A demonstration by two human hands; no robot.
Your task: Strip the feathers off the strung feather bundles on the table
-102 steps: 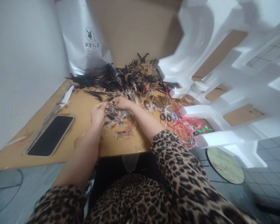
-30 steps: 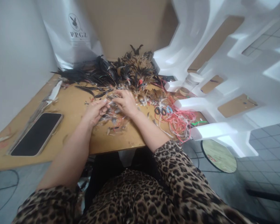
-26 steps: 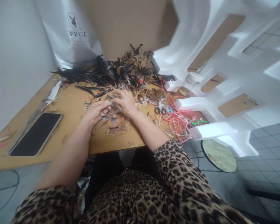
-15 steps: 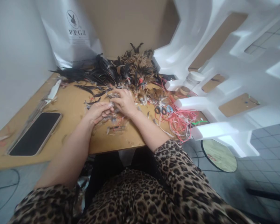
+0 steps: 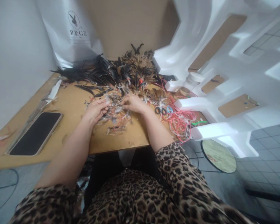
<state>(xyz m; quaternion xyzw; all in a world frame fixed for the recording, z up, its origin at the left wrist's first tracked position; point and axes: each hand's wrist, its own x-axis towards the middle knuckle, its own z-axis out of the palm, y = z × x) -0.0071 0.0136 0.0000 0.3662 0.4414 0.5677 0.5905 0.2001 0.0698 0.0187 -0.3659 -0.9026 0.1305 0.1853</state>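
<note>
My left hand (image 5: 97,109) pinches a small pale feather (image 5: 107,99) that sticks up past its fingertips. To its right, my right hand (image 5: 133,104) is closed at the fingertips over the loose feathers; what it grips, if anything, is too small to make out. Under and between both hands lies a litter of small feather scraps (image 5: 115,119). Behind them, long black feathers (image 5: 84,75) and bunches of brown feathers (image 5: 140,63) are heaped across the back of the wooden table (image 5: 72,124).
A phone (image 5: 36,133) lies at the left, near a white feather (image 5: 54,91). Black-handled scissors (image 5: 160,110) and tangled red string (image 5: 180,121) are at the right. White foam pieces (image 5: 214,129) and a lidded jar (image 5: 193,80) stand beyond. A silver bag (image 5: 77,46) leans behind.
My right hand has drawn away from my left, moving right and slightly down. A pale feather now shows in my left fingertips, and more loose feathers are exposed between the hands.
</note>
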